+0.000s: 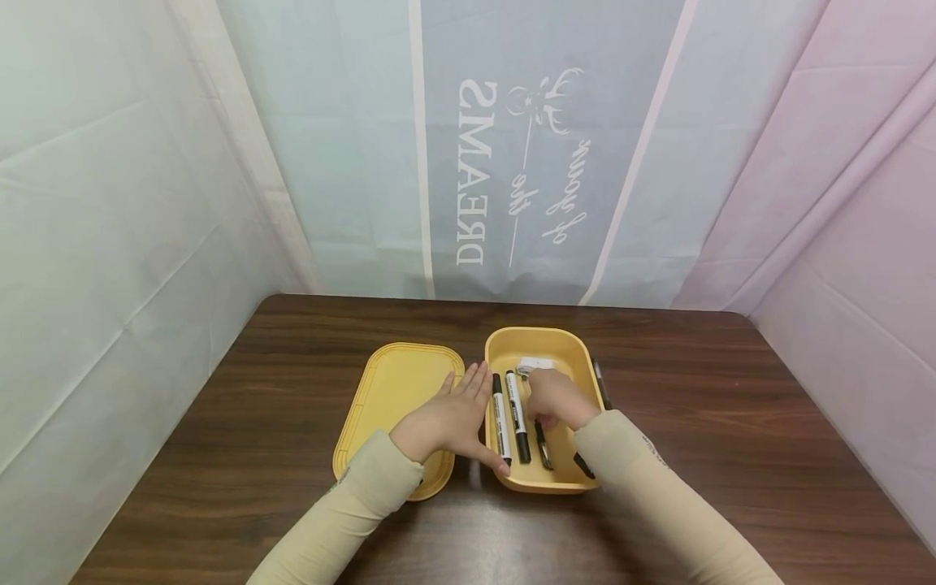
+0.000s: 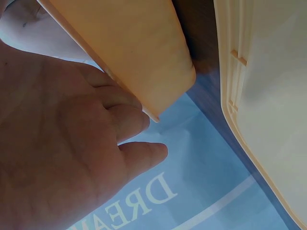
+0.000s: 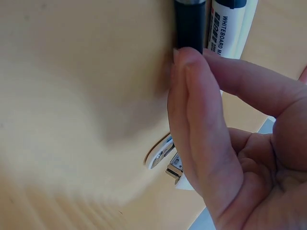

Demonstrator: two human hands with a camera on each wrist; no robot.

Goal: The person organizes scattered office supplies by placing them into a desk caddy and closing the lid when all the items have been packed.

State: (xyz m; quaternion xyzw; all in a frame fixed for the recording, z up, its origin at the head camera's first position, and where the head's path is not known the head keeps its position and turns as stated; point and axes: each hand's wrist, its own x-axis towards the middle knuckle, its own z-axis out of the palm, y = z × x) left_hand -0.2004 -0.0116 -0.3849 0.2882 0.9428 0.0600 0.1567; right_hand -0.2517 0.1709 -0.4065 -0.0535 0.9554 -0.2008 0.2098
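A yellow plastic box (image 1: 566,345) stands on the table with two whiteboard markers (image 1: 516,414) lying side by side along its left wall. My left hand (image 1: 453,418) rests on the box's left rim, fingers extended and thumb near the front corner. Inside the box, my right hand (image 1: 558,396) pinches a black pen (image 3: 190,26) between thumb and fingertips, beside the markers. A white stapler (image 1: 536,363) lies toward the back of the box, partly hidden behind my right fingers in the right wrist view.
Left of the box lies its flat yellow lid (image 1: 398,390), partly under my left hand. A dark pen (image 1: 601,382) shows along the box's right outer side. Another black item (image 1: 583,465) shows beside my right sleeve. A printed cloth (image 1: 512,179) hangs behind the table.
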